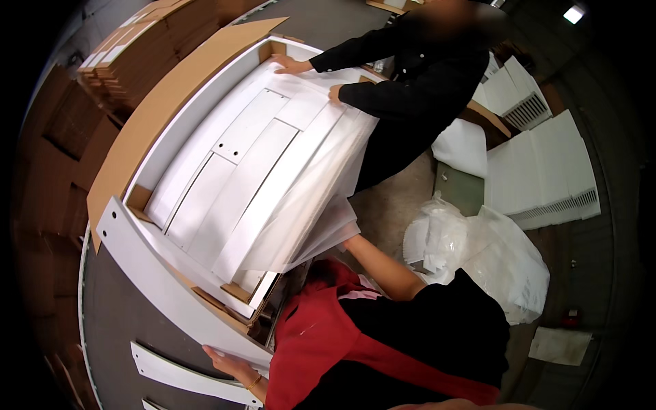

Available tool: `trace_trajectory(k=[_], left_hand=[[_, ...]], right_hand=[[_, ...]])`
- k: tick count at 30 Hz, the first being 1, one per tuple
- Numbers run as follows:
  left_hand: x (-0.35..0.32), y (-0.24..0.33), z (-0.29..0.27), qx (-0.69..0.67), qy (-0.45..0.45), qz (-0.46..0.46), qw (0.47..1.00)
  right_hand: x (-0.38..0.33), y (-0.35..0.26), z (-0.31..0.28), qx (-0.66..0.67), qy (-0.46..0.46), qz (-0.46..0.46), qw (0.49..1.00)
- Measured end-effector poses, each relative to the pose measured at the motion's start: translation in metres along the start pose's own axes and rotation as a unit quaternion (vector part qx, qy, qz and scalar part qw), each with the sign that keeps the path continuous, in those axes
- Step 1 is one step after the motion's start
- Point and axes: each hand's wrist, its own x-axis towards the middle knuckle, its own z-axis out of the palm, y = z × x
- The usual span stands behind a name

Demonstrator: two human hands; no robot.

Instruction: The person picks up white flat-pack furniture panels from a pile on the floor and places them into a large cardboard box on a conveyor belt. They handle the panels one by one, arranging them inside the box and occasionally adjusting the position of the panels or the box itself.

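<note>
Holding the lower end of a long curved white panel (160, 277) in the left hand (231, 365), slanted along the near end of an open box (167, 145) of white boards (246, 164). Reaching the right hand (350, 234) behind translucent sheeting (307, 213) (too veiled to tell its grip). Working opposite a co-worker in black (424, 92) with hands (292, 65) at the far end.

White panels (253, 160) shine brightly inside the open carton (178, 109), its inner wall shaded gray. Far to the carton's right, a lamp (574, 14) glares above dim surroundings; beyond it, a co-worker's head (454, 22) is blurred. Left of it, stacked boxes (65, 164) darken as fisheye distortion bends lines toward a black rim.
</note>
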Motion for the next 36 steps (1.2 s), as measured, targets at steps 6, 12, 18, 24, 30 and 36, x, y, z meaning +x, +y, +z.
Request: trace_trajectory(k=[6,12,18,24,30,36], left_hand=[[-0.006,0.006,0.013,0.008,-0.024,0.019,1.000],[-0.005,0.002,0.013,-0.023,-0.015,-0.002,1.000],[0.016,-0.016,-0.002,-0.001,0.026,-0.002,1.000],[0.052,-0.035,-0.003,0.113,0.129,-0.012,0.985],[0.075,-0.051,0.021,0.117,0.127,-0.039,0.984],[0.083,-0.063,0.031,0.216,0.120,-0.064,0.967]], right_hand=[[0.026,-0.002,-0.042,-0.185,0.044,-0.194,0.962],[-0.016,-0.084,0.036,-0.401,0.187,-0.339,0.830],[-0.026,-0.138,0.042,-0.426,0.135,-0.421,0.790],[-0.040,-0.162,0.069,-0.430,0.119,-0.348,0.824],[-0.027,-0.170,0.078,-0.478,0.157,-0.386,0.773],[-0.026,-0.183,0.081,-0.472,0.137,-0.354,0.796]])
